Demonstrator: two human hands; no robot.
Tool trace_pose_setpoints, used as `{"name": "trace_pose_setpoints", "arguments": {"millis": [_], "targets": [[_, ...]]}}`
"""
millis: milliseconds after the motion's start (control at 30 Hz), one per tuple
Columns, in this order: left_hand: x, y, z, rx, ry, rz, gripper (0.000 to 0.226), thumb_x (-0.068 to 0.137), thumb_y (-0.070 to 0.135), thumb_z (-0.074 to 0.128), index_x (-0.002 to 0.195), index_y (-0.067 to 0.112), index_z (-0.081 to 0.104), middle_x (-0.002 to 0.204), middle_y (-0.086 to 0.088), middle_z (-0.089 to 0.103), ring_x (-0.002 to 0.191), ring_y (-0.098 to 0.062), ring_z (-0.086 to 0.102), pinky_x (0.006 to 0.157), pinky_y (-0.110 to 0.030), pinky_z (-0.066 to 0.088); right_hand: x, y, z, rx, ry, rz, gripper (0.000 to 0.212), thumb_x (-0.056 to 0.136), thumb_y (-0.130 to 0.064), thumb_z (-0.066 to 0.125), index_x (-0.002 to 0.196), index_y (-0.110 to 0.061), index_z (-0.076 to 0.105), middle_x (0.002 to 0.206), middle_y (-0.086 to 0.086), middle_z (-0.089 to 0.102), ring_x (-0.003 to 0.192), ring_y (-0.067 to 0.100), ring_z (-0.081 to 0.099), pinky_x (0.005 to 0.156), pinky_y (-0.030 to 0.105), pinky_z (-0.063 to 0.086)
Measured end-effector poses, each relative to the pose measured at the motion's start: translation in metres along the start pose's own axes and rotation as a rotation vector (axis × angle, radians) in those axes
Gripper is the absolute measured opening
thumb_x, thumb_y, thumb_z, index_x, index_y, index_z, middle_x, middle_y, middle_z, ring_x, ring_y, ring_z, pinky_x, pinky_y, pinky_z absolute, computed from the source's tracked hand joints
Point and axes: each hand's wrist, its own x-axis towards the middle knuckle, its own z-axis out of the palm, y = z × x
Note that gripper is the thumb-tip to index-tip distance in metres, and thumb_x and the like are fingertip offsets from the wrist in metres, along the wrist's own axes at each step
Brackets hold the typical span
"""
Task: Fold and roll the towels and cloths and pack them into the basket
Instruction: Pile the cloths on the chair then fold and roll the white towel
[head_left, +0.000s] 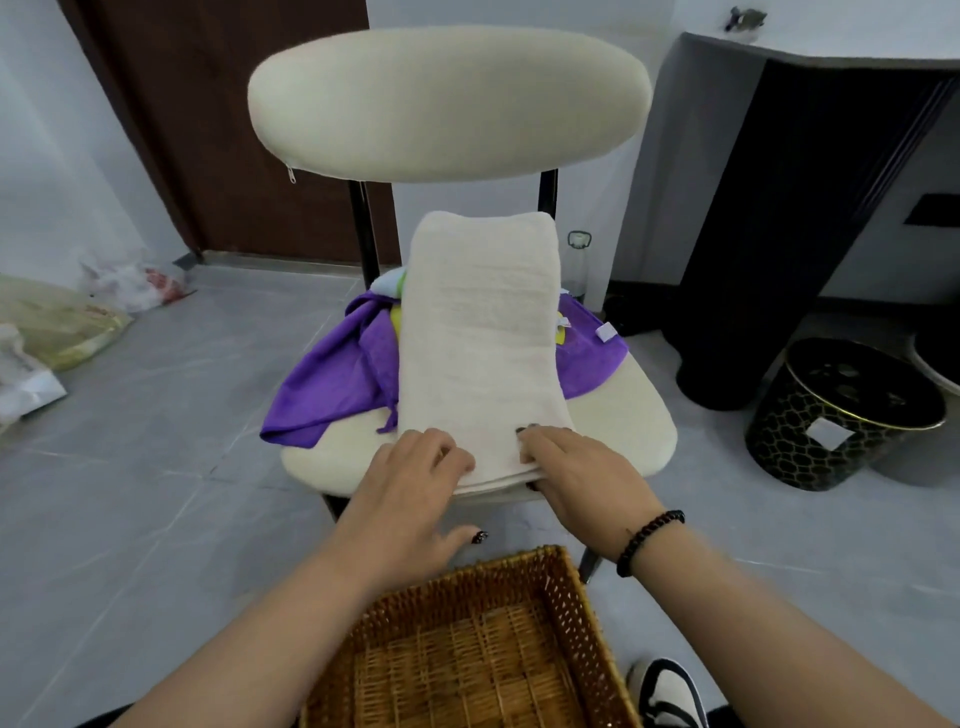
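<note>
A cream towel (480, 332), folded into a long strip, lies on the chair seat (628, 421), running from the backrest toward me. My left hand (410, 499) rests on its near left corner, fingers curled over the edge. My right hand (576, 467) grips the near right corner, thumb under the layers. A purple cloth (337, 374) lies beneath the towel, spilling off the seat's left side, with a white and green cloth (392, 280) behind it. A brown wicker basket (571, 587) stands open right below my arms.
The cream chair's backrest (447, 104) stands behind the towel. A black patterned bin (841, 415) and a dark cabinet (800, 234) are at the right. Plastic bags (130, 283) lie on the grey floor at the left. A shoe (667, 691) is beside the basket.
</note>
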Motion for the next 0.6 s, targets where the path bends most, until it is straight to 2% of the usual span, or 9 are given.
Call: {"name": "trace_pose_setpoints", "arguments": {"millis": [67, 133, 200, 267, 333, 433, 500, 600], "targets": [[0.003, -0.003, 0.003, 0.070, 0.027, 0.027, 0.039, 0.068, 0.036, 0.068, 0.101, 0.023, 0.054, 0.097, 0.002, 0.051, 0.084, -0.023, 0.051, 0.068, -0.036, 0.044, -0.001, 0.002, -0.003, -0.010, -0.002, 0.020, 0.017, 0.085, -0.002, 0.058, 0.100, -0.010, 0.058, 0.107, 0.006, 0.061, 0.097, 0.026, 0.057, 0.073, 0.037, 0.051], [0.007, -0.008, 0.001, 0.092, 0.091, 0.053, 0.019, 0.075, 0.027, 0.054, 0.094, 0.023, 0.057, 0.089, 0.001, 0.055, 0.078, -0.024, 0.054, 0.062, -0.037, 0.043, -0.001, 0.005, -0.006, -0.015, 0.021, 0.036, 0.012, 0.080, 0.000, 0.063, 0.089, -0.009, 0.061, 0.101, 0.007, 0.061, 0.092, 0.029, 0.058, 0.066, 0.039, 0.052], [0.008, -0.009, -0.004, 0.061, 0.102, 0.048, 0.022, 0.078, 0.029, 0.044, 0.088, 0.022, 0.062, 0.083, 0.002, 0.058, 0.073, -0.024, 0.058, 0.058, -0.036, 0.044, -0.003, 0.006, -0.010, 0.002, 0.050, 0.040, 0.009, 0.076, -0.002, 0.068, 0.078, -0.009, 0.063, 0.091, 0.007, 0.060, 0.081, 0.029, 0.057, 0.058, 0.039, 0.050], [0.006, -0.006, -0.007, 0.003, 0.107, 0.014, 0.027, 0.080, 0.032, 0.042, 0.086, 0.022, 0.066, 0.080, 0.003, 0.061, 0.072, -0.024, 0.060, 0.058, -0.034, 0.048, -0.005, 0.008, -0.013, 0.014, 0.045, 0.058, 0.002, 0.081, -0.008, 0.066, 0.081, -0.010, 0.067, 0.090, 0.006, 0.059, 0.081, 0.028, 0.055, 0.063, 0.040, 0.049], [0.006, -0.002, -0.009, -0.093, 0.081, -0.062, 0.026, 0.084, 0.034, 0.044, 0.090, 0.023, 0.066, 0.083, 0.005, 0.064, 0.077, -0.023, 0.062, 0.063, -0.036, 0.050, -0.007, 0.011, -0.017, 0.034, 0.027, 0.084, 0.009, 0.088, -0.013, 0.060, 0.090, -0.012, 0.069, 0.092, 0.005, 0.058, 0.086, 0.028, 0.053, 0.070, 0.041, 0.048], [0.008, -0.002, -0.009, -0.294, 0.041, -0.242, 0.009, 0.090, 0.025, 0.057, 0.098, 0.025, 0.061, 0.093, 0.008, 0.066, 0.089, -0.018, 0.059, 0.078, -0.039, 0.048, -0.010, 0.013, -0.020, 0.085, -0.016, 0.145, 0.019, 0.095, -0.017, 0.050, 0.106, -0.016, 0.066, 0.101, 0.002, 0.056, 0.096, 0.024, 0.048, 0.082, 0.040, 0.044], [0.009, -0.004, -0.009, -0.395, 0.034, -0.308, 0.008, 0.089, 0.021, 0.060, 0.097, 0.026, 0.061, 0.092, 0.008, 0.066, 0.088, -0.016, 0.059, 0.080, -0.036, 0.047, -0.010, 0.014, -0.020, 0.135, -0.055, 0.200, 0.023, 0.098, -0.019, 0.045, 0.113, -0.019, 0.062, 0.106, -0.001, 0.052, 0.101, 0.019, 0.042, 0.088, 0.035, 0.040], [0.011, -0.008, -0.007, -0.448, 0.023, -0.337, 0.009, 0.091, 0.020, 0.058, 0.095, 0.025, 0.064, 0.093, 0.006, 0.066, 0.088, -0.015, 0.058, 0.080, -0.032, 0.044, -0.008, 0.014, -0.020, 0.151, -0.073, 0.231, 0.022, 0.099, -0.020, 0.040, 0.113, -0.021, 0.057, 0.105, -0.004, 0.050, 0.099, 0.015, 0.038, 0.089, 0.033, 0.038]]}}
